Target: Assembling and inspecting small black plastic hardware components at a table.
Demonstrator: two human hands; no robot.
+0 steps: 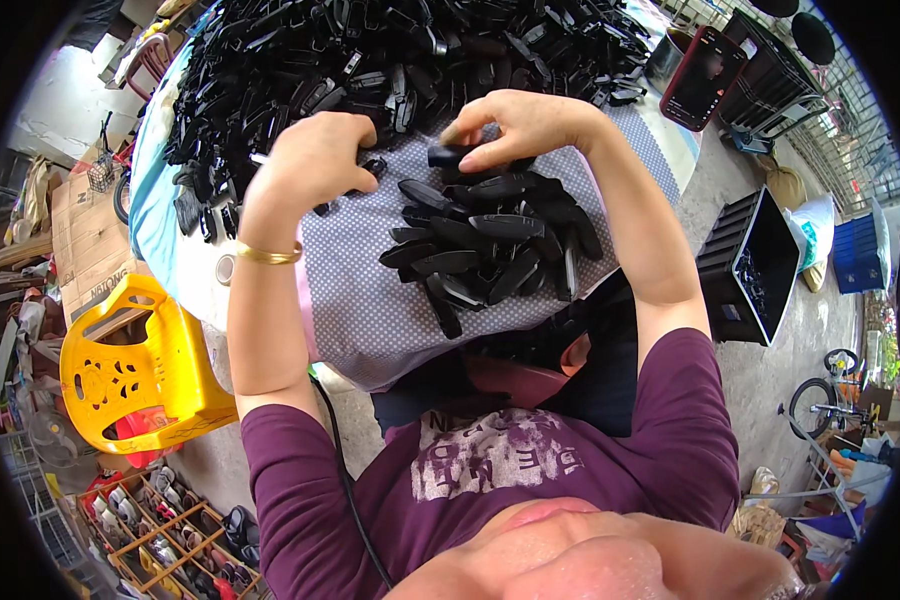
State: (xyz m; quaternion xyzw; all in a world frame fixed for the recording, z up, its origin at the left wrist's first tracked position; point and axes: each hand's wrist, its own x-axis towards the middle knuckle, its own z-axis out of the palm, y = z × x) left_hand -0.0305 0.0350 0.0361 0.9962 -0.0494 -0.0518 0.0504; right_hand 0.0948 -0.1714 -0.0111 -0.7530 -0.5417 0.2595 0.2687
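Both forearms rise from purple sleeves toward the desk (370,320), which is covered in a dotted grey cloth. The left arm, with a gold bangle (268,254) at the wrist, bends inward; the left hand (315,160) is curled into a loose fist, knuckles up, fingers closed around small black parts that are mostly hidden. The right arm reaches up and bends at the wrist, and the right hand (520,125) pinches a black plastic piece (450,156) between thumb and fingertips, just above a near pile of black plastic pieces (495,250). Beyond the hands lies a far larger heap (370,60). A phone (705,75) rests at the desk's far right.
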